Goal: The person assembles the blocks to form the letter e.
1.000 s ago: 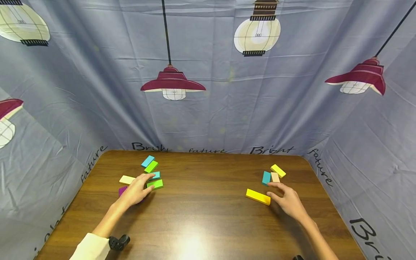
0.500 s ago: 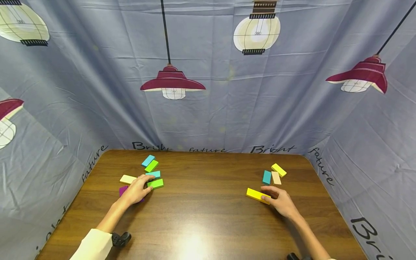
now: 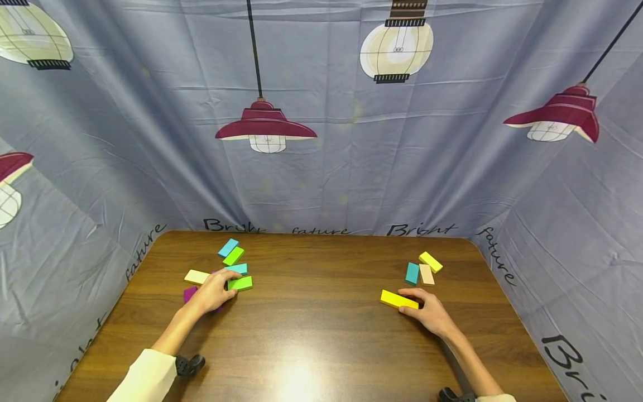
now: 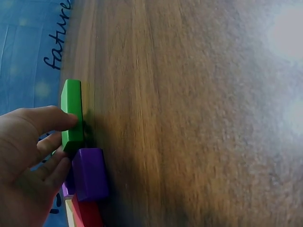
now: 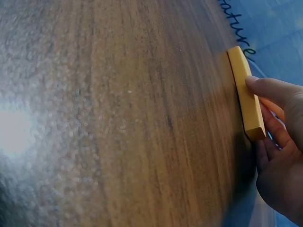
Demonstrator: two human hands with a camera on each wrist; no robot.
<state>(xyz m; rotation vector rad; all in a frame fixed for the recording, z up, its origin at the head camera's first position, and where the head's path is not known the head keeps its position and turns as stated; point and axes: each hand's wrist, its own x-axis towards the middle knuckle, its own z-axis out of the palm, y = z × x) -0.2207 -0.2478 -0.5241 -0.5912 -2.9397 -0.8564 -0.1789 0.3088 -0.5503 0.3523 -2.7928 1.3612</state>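
My left hand (image 3: 213,293) is at the left group of blocks, its thumb and fingers pinching the left end of a green block (image 3: 240,283). In the left wrist view the thumb presses the face of that green block (image 4: 72,113), and a purple block (image 4: 91,175) stands just below it. On the right, my right hand (image 3: 433,314) grips the right end of a long yellow block (image 3: 397,299), thumb on the near side and fingers on the far side. The right wrist view shows the thumb against this yellow block (image 5: 246,97), which lies on the table.
Near the left hand lie a blue block (image 3: 228,248), another green block (image 3: 233,256), a teal block (image 3: 238,269) and a cream block (image 3: 196,277). Beyond the right hand are a teal block (image 3: 412,273), a beige block (image 3: 426,274) and a smaller yellow block (image 3: 431,262). Printed curtains surround the table (image 3: 311,335).
My right hand has moved left from beside the long yellow block and taken hold of its end. The left hand has barely moved; its thumb now sits closer against the green block.
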